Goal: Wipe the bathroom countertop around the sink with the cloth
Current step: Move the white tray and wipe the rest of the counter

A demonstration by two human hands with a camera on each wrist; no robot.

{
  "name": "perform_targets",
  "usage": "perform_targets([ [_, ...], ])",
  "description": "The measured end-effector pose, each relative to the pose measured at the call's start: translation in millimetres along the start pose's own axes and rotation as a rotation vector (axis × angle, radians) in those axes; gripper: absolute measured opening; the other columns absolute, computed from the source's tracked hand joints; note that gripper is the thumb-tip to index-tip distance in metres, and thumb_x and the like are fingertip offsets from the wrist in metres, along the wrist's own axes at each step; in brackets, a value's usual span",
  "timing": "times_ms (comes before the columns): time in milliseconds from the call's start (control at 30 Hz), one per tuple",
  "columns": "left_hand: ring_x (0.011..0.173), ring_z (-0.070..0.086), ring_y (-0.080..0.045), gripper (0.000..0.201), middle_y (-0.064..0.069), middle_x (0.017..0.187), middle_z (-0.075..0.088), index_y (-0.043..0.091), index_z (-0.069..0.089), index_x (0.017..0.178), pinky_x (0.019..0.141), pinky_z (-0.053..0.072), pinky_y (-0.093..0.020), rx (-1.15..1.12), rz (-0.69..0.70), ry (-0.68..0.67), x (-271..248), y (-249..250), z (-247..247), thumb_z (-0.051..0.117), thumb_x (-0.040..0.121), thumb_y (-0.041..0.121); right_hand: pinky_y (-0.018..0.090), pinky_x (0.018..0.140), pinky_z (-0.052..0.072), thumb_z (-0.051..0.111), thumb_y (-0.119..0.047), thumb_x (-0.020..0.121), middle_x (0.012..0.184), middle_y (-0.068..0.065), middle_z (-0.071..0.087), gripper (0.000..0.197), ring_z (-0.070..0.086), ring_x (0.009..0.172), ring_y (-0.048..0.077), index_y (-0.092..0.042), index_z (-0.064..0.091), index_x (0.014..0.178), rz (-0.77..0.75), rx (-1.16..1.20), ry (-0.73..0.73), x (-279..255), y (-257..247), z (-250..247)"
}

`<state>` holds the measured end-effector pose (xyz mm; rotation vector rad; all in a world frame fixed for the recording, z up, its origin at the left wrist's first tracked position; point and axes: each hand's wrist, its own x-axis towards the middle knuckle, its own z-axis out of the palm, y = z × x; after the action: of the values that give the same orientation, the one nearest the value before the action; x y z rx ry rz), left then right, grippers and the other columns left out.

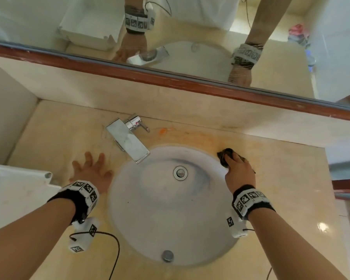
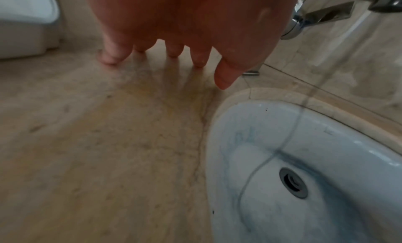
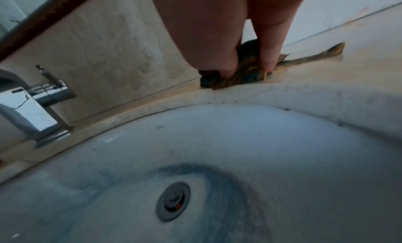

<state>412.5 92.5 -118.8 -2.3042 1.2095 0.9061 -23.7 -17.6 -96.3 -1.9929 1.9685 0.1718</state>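
A dark, bunched cloth (image 1: 225, 156) (image 3: 243, 75) lies on the beige marble countertop (image 1: 200, 136) at the far right rim of the round white sink (image 1: 166, 219). My right hand (image 1: 237, 168) (image 3: 243, 68) grips the cloth and presses it down onto the counter; a tail of cloth trails out to the right in the right wrist view. My left hand (image 1: 91, 168) (image 2: 169, 57) rests on the countertop (image 2: 97, 143) left of the sink (image 2: 304, 160), fingers spread and straight, holding nothing.
A chrome faucet (image 1: 129, 138) (image 3: 32, 107) with a flat spout reaches over the sink's far left rim. A mirror with a brown frame (image 1: 170, 77) runs along the back wall. A white fixture (image 1: 14, 188) borders the counter on the left. Orange stains (image 1: 164, 130) mark the counter behind the sink.
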Motion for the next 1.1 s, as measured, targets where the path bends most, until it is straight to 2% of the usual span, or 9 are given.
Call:
perform_targets([
  [133,0.147,-0.016,-0.041,0.072,0.002,0.161,-0.023,0.041,-0.011,0.153,0.119,0.010,-0.057,-0.053,0.002,-0.054,-24,14,-16,0.027,0.095,0.060,0.043,0.096,0.049,0.046,0.002,0.084,0.150,-0.001,0.042,0.064,0.043,0.127,0.035,-0.028,0.050,0.140,0.037,0.020,0.054,39,-15,-12],
  [200,0.146,-0.017,-0.041,0.071,0.005,0.161,-0.025,0.041,-0.011,0.153,0.119,0.011,-0.057,-0.066,0.004,-0.078,-28,16,-19,0.031,0.098,0.055,0.042,0.091,0.051,0.046,0.002,0.082,0.147,-0.001,0.046,0.064,0.047,0.121,0.034,-0.028,0.052,0.139,0.055,0.015,0.070,56,-30,-17],
  [300,0.146,-0.017,-0.042,0.070,0.005,0.160,-0.026,0.041,-0.013,0.153,0.119,0.011,-0.057,-0.052,0.002,-0.118,-28,15,-19,0.031,0.099,0.054,0.042,0.088,0.051,0.045,0.002,0.081,0.141,0.004,0.049,0.061,0.048,0.118,0.037,-0.024,0.054,0.136,0.090,-0.010,0.059,67,-44,-18],
  [467,0.145,-0.015,-0.046,0.063,-0.002,0.161,-0.024,0.038,-0.015,0.153,0.121,0.001,-0.052,-0.020,0.010,-0.098,-24,17,-21,0.020,0.101,0.047,0.045,0.094,0.049,0.044,-0.001,0.083,0.152,0.000,0.039,0.063,0.040,0.128,0.037,-0.029,0.050,0.140,0.076,0.018,0.043,47,-51,-10],
  [667,0.146,-0.015,-0.044,0.066,0.001,0.159,-0.030,0.042,-0.022,0.149,0.119,0.015,-0.057,-0.006,0.024,-0.081,-15,5,-15,0.021,0.100,0.047,0.047,0.103,0.044,0.045,0.003,0.087,0.155,0.001,0.033,0.065,0.026,0.141,0.036,-0.030,0.047,0.142,0.024,0.048,-0.008,3,-66,9],
  [933,0.146,-0.017,-0.042,0.067,0.005,0.158,-0.031,0.042,-0.017,0.151,0.118,0.017,-0.059,-0.009,0.060,-0.106,-22,5,-15,0.029,0.101,0.046,0.046,0.101,0.046,0.046,0.002,0.084,0.153,-0.003,0.039,0.065,0.037,0.133,0.035,-0.031,0.050,0.140,-0.002,0.018,0.043,45,-70,0],
  [1100,0.146,-0.017,-0.043,0.069,0.005,0.158,-0.032,0.043,-0.019,0.150,0.117,0.019,-0.058,0.011,0.065,-0.115,-20,4,-17,0.029,0.100,0.049,0.046,0.094,0.050,0.043,0.001,0.085,0.139,0.004,0.051,0.058,0.045,0.120,0.038,-0.024,0.055,0.136,0.007,0.031,0.084,65,-91,-8],
])
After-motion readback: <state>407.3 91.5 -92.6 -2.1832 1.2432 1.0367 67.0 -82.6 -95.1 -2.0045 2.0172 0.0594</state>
